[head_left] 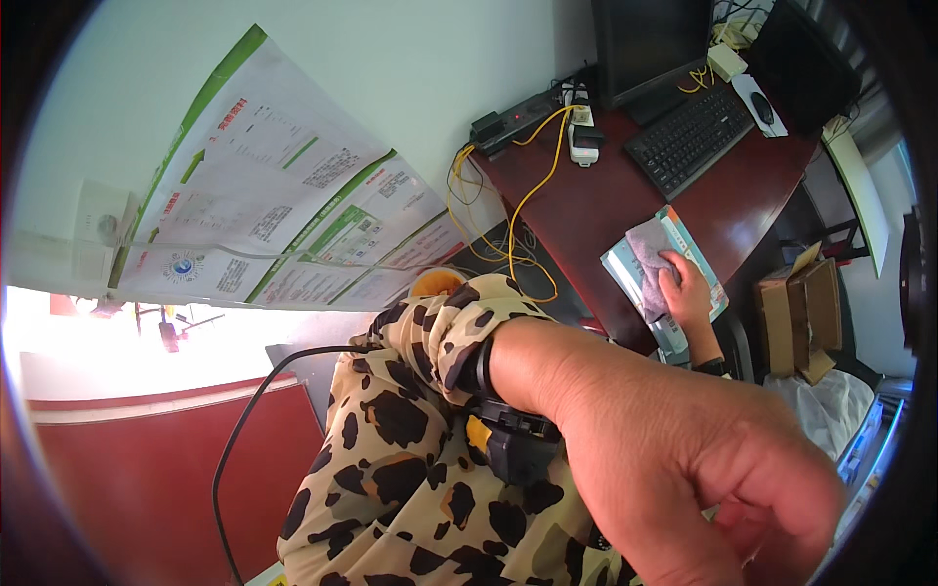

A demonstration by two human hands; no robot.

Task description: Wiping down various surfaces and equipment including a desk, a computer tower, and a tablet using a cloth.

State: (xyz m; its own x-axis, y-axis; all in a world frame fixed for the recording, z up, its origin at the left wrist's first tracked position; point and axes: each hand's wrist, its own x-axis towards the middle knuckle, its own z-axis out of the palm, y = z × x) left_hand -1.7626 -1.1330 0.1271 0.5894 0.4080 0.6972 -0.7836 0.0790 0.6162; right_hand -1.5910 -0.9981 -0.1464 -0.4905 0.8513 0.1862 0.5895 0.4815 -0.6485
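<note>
My left hand is large and close at the lower right, its forearm stretched across from a leopard-print sleeve. Its fingers curl inward, and whatever they may hold is hidden. Strapped at that wrist is a black device with a yellow patch. Beyond it, my right hand grips a purple-grey cloth, pressing it onto a flat white and teal box. The box lies at the near edge of the dark red desk. A black band circles the right wrist.
On the desk are a keyboard, a mouse, a monitor and a power strip. A yellow cable hangs over the desk edge. An open cardboard box stands at right. Printed sheets cover the left wall.
</note>
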